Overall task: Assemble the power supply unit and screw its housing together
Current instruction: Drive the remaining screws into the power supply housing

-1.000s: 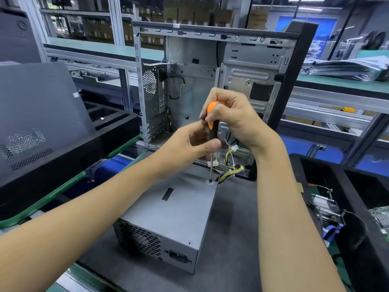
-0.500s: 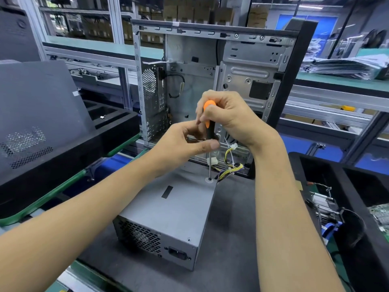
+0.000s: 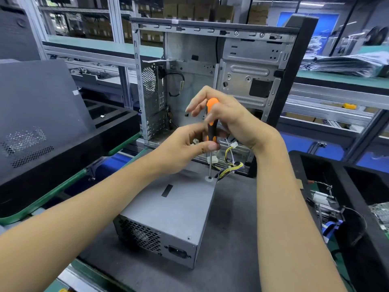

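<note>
The PSU (image 3: 168, 209) lies flat on the grey worktop (image 3: 235, 249) at about 6 o'clock from the open case (image 3: 210, 81), vent and socket end toward the person, cable bundle (image 3: 230, 165) spilling off its far corner. A screwdriver (image 3: 211, 123) stands nearly upright, tip seated in a screw (image 3: 209, 178) at the lid's far right corner, roughly 12 o'clock on the housing. The right hand (image 3: 229, 121) caps the orange handle from above with its fingers partly lifted off, while the left hand (image 3: 189, 148) pinches the lower handle between thumb and fingers. To drive this screw well, I would keep the shaft square to the lid, press down steadily through the palm and turn in short twists (a tilted tip would likely cam out and chew the head). The wires sit just beside the tip at 3 o'clock, so keeping them clear matters. Stop once snug; thin sheet threads probably strip easily.
</note>
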The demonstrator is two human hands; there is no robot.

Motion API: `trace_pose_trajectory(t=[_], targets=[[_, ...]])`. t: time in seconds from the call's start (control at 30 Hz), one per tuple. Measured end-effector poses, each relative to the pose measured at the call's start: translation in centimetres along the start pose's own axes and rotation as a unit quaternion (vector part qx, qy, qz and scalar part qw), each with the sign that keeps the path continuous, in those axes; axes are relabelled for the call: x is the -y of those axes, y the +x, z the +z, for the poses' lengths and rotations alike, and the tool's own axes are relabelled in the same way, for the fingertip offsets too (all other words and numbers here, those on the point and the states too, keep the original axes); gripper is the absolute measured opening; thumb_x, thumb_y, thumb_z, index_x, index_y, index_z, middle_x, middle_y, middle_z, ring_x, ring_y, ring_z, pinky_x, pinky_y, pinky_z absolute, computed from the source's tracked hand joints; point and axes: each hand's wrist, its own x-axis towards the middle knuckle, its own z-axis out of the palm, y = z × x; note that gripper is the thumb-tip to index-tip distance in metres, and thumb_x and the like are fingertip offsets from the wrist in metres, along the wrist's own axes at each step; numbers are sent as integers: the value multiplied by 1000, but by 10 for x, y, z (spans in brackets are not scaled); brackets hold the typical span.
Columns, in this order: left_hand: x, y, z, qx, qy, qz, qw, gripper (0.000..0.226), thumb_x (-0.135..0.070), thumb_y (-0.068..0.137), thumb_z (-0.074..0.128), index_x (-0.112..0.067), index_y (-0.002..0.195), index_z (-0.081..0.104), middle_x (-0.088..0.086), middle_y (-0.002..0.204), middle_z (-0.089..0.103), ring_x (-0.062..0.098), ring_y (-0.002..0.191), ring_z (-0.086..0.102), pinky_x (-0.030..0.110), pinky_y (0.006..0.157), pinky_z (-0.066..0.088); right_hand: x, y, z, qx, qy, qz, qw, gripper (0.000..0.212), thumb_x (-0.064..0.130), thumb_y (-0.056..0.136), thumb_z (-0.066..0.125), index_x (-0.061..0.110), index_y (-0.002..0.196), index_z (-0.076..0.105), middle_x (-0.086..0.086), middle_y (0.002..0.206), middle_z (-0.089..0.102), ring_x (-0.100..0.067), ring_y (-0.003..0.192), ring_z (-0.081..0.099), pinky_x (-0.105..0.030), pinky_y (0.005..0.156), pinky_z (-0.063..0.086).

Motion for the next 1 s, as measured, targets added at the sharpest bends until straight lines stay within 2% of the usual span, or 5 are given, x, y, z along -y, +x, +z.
trace_pose_trajectory(t=[0.23, 0.4, 0.53, 0.73, 1.0], targets=[[-4, -4, -1, -11, 21, 8, 1000, 17, -28, 96, 67, -24, 112, 66, -21, 99, 71, -5, 94, 63, 12, 86, 49, -1, -1, -5, -33, 25, -28, 999, 20, 14, 81, 57, -4, 87, 64, -17, 83, 65, -23, 77, 61, -27, 70, 50], [-4, 0, -2, -4, -38, 18, 999, 18, -10, 96, 65, -12, 113, 65, -5, 98, 76, 11, 101, 69, 31, 100, 53, -2, -1, -2, -28, -13, -9, 999, 18, 8, 74, 60, -2, 89, 60, -13, 82, 62, -18, 70, 56, -28, 59, 47], [-2, -4, -4, 29, -74, 15, 997, 24, -5, 105, 50, -6, 129, 50, 6, 110, 73, 13, 111, 70, 24, 102, 48, -5, -3, -11, 1, 22, -12, 1000, 35, 11, 77, 42, 11, 93, 72, -13, 104, 72, -38, 102, 64, -42, 88, 52], [-9, -3, 1, 3, -40, -3, 999, 24, -35, 87, 77, -28, 109, 71, -11, 101, 71, 7, 95, 62, 20, 87, 52, -3, -3, -8, -39, -23, -15, 999, 32, 14, 74, 70, -11, 88, 56, -14, 90, 61, -10, 76, 59, -22, 70, 48], [-3, -6, -4, 53, -62, 15, 997, 34, -4, 102, 50, 4, 134, 43, 0, 106, 75, 15, 108, 70, 28, 102, 49, -3, -8, -10, 21, 50, -16, 998, 43, 14, 84, 34, 10, 97, 74, -14, 115, 73, -43, 109, 64, -63, 85, 48]])
